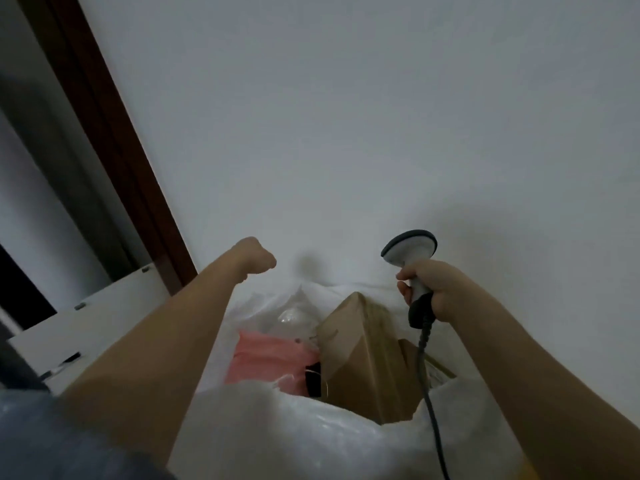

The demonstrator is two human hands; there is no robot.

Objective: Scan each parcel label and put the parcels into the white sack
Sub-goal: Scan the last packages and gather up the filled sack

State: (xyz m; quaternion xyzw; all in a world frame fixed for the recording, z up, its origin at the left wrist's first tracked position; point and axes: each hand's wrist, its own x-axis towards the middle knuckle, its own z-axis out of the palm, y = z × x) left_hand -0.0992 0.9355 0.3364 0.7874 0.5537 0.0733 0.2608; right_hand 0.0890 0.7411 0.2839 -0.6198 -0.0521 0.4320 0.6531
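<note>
Far left there's a dark brown door frame (114, 140) running up the wall, and below it a white cabinet or shelf thing (86, 327), hard to say which.

Next over is the left hand (254, 258), stretched out in front of the wall and curled into a fist with nothing in it. My guess is it's just free after dealing with a parcel, or on its way to grab the next one. No unscanned parcel shows anywhere in this shot, though.

Below and between the arms sits the white sack (277, 420), mouth gaping wide, which makes sense since you want to drop stuff straight in. Inside on the left is a pink mailer bag (270, 358), with some clear plastic wrapped thing (294, 318) just behind it. Beside those a cardboard box (360, 351) stands tilted on end, poking up near the sack's rim, and there's a second brown parcel (415, 355) tucked right behind it. So the sack looks pretty full already, I'd say the job is well along.

On the right, the right hand (433, 292) is wrapped around the handle of the barcode scanner (412, 268), head pointing up and away toward the wall, not at any label. Its cable (433, 403) hangs down across the sack. Looks like it's just parked there between scans.
</note>
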